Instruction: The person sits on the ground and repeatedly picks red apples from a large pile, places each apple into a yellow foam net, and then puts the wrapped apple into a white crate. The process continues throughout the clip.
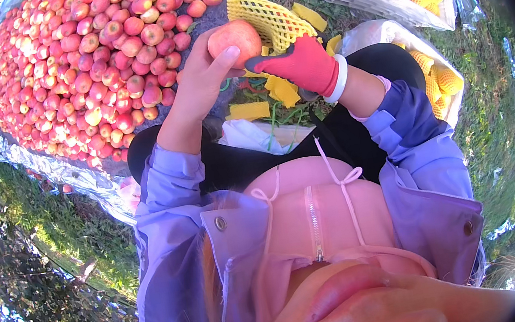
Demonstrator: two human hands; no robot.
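Note:
My bare left hand (205,72) holds a red apple (237,43), its thumb across the near side. A red knit glove with dark fingertips covers my right hand (303,65), and a white band circles that wrist. The right thumb reaches to the apple's lower right side. Behind this hand a yellow foam fruit net (267,16) stands spread out beyond the apple, its meshes open. The net is in my right hand, whose other fingers are mostly hidden by the net and the glove. The apple is outside the net, close to it.
A large heap of red apples (95,60) spreads on the left over a dark sheet. Two white crates, the far one (378,0) and the near one (452,106), hold yellow-netted fruit at right. Flat foam nets (248,111) and a white bag (251,134) lie before my knees.

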